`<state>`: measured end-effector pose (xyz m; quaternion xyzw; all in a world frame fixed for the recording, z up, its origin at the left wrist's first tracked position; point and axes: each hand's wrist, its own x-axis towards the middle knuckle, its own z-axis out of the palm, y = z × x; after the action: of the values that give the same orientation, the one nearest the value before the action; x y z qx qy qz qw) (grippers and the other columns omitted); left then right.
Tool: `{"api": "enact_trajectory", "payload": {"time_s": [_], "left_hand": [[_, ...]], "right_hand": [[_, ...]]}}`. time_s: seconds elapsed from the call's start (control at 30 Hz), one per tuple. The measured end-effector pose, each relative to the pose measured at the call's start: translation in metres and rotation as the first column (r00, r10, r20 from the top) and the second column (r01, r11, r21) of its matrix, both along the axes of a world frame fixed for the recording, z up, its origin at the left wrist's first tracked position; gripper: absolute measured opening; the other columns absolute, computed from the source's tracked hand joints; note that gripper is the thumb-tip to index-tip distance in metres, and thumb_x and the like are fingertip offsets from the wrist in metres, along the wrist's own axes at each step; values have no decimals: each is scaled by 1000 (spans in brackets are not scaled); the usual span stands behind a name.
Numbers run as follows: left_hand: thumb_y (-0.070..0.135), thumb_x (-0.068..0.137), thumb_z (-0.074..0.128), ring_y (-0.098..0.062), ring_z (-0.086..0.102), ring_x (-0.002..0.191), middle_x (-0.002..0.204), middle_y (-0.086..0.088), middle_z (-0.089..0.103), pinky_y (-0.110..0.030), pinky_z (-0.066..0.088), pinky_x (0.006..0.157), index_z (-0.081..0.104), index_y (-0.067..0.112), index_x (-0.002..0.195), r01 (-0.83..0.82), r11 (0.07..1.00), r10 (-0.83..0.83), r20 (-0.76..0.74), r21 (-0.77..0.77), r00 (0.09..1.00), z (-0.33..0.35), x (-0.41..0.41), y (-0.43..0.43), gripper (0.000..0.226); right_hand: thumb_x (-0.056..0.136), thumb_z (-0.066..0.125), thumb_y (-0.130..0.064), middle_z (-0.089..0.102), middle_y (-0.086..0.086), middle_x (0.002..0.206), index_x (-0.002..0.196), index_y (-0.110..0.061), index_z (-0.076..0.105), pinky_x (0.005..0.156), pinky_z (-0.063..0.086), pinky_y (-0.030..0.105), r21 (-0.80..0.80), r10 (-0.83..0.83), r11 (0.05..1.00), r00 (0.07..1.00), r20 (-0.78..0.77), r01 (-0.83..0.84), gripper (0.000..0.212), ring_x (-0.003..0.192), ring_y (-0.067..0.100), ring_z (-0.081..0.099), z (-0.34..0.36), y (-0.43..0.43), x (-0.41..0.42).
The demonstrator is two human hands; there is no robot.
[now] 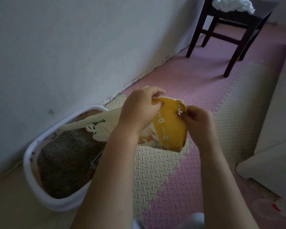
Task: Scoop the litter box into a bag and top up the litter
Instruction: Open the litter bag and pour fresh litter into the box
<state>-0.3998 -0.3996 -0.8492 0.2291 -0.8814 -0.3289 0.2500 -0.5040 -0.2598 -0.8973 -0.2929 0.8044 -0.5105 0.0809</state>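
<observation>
A white-rimmed litter box (31, 156) stands on the floor against the wall, holding grey litter (66, 162). Over its right end I hold a yellow and cream litter bag (169, 128), its cream end hanging over the box. My left hand (139, 108) grips the bag's upper edge. My right hand (199, 123) pinches the bag's right corner, where a white string is sewn in. A barcode label (97, 160) shows below my left forearm.
Pink and cream foam floor tiles (180, 171) cover the floor to the right. A dark wooden chair (229, 30) with a white crumpled bag (233, 4) on its seat stands at the back. Pale furniture (274, 129) lines the right edge.
</observation>
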Motion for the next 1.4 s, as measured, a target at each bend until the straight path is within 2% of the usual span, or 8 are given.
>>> {"api": "enact_trajectory", "payload": {"time_s": [0.17,0.37,0.47,0.57,0.63,0.77,1.0,1.4], "left_hand": [[37,81,70,-9,56,100,101,12,64,-31,47,85,69,28,104,90,988,-106,-132,-123,986,10,-10,20,25],[28,83,70,-11,60,86,85,8,66,-35,50,77,71,19,88,63,992,-86,-220,-107,972,7,-16,25,11],[24,82,71,-11,61,85,85,5,68,-32,51,77,72,15,88,33,997,-49,-260,-65,964,6,-14,27,11],[23,82,71,-9,61,84,85,5,67,-28,51,77,72,14,88,11,999,-24,-272,-50,962,5,-11,25,11],[24,83,70,-8,61,85,87,5,67,-26,51,78,72,14,89,1,999,-11,-279,-35,960,5,-10,23,11],[24,84,70,-2,60,84,87,8,66,-16,48,77,72,15,88,-6,1000,-1,-293,-23,956,6,-9,22,10],[25,86,68,6,56,84,87,13,62,-8,45,77,70,16,90,-30,999,20,-316,-26,949,7,-8,16,10],[28,89,64,-5,59,92,90,15,59,-14,46,81,59,30,93,-113,993,85,-417,-42,905,15,-4,8,6]], "right_hand": [[88,64,-16,60,-19,58,71,-29,66,56,39,25,-143,-35,989,999,-15,33,21,56,0,50,10,-1,4],[86,67,-21,52,-15,58,63,-36,54,57,34,24,-73,8,997,994,-108,-15,30,56,2,45,14,-5,13],[84,69,-21,63,-13,69,78,-31,66,62,44,25,-71,52,996,999,-15,-53,12,66,3,56,16,-4,12],[78,75,-16,69,-11,90,95,-23,68,80,56,35,130,107,984,984,141,-125,19,84,6,64,9,2,3],[78,75,-14,69,-9,92,95,-22,67,80,57,41,254,90,958,981,170,-132,21,84,7,66,3,6,-2],[79,73,-20,69,-11,83,86,-25,69,75,57,41,283,22,958,997,78,-44,9,77,8,65,-3,4,-3],[81,69,-25,70,-10,76,85,-23,74,67,55,37,245,-2,969,999,-53,15,6,70,8,65,2,0,4],[85,69,-28,71,-10,87,96,-21,74,74,56,39,87,-64,994,993,-98,72,15,80,7,65,6,-9,14]]}}
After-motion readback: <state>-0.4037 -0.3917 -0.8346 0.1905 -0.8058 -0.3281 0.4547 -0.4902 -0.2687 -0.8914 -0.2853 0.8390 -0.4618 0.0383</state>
